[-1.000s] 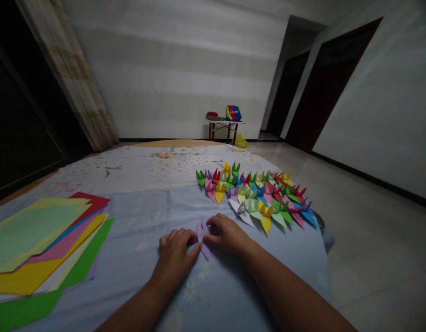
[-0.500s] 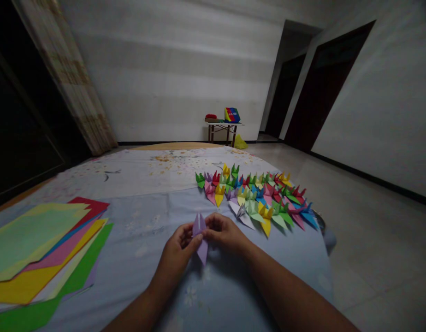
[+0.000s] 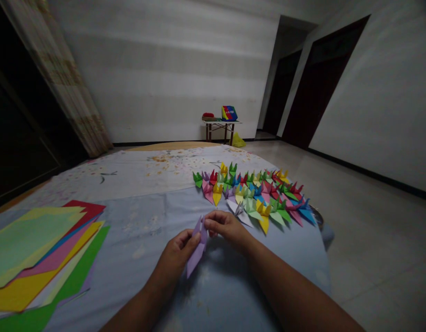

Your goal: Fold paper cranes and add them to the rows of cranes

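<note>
A narrow diamond of folded purple paper is held above the blue cloth, its split point tilted up and to the right. My left hand pinches its middle, thumb on the near face and fingers behind. At the upper point, my right hand grips the paper's edge between thumb and forefinger, the other fingers curled. Just beyond my right hand stand several rows of folded paper cranes in many colours.
To the left lies a fanned stack of coloured paper sheets. A flowered tablecloth covers the round table. Farther back, a small table against the wall bears a colourful box. A yellow bag rests on the floor beside it.
The purple paper has turned from nearly upright to a slant, its lower tip swinging left. My right hand has shifted up to its split point. The whole view has moved slightly.
</note>
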The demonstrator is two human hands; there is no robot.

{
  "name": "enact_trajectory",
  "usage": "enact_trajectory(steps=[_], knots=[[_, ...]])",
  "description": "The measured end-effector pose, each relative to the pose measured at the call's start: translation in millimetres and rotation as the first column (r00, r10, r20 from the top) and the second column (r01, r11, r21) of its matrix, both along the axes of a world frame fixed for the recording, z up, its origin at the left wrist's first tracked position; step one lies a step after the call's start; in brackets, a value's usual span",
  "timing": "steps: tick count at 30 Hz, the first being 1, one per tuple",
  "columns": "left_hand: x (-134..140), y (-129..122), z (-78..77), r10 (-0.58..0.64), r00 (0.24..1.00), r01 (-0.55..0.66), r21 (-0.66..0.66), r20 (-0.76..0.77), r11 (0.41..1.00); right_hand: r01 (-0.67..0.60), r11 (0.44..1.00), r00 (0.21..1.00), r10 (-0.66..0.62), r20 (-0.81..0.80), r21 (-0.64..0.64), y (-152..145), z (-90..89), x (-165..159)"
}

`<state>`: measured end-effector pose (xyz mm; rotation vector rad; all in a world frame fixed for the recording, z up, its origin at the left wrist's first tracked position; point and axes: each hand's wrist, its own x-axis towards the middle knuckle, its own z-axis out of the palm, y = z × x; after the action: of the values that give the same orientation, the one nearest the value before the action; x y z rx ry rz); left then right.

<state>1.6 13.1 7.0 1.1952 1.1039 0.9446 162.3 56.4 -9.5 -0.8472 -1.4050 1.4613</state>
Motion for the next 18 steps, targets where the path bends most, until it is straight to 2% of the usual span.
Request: enact_trajectory(steps=[9, 18], knots=[[-4.5, 2.9, -8.6, -0.064, 0.993, 0.071, -0.065, 0.100, 0.995, -0.030, 0.999, 0.997, 0.029, -0.068, -0.018, -1.5, -0.5, -0.1], [-4.6, 2.1, -7.9, -0.095, 0.985, 0.109, -0.095, 0.144, 0.989, 0.000, 1.000, 1.000, 0.000, -0.022, -0.020, -0.3, 1.6, 1.7]])
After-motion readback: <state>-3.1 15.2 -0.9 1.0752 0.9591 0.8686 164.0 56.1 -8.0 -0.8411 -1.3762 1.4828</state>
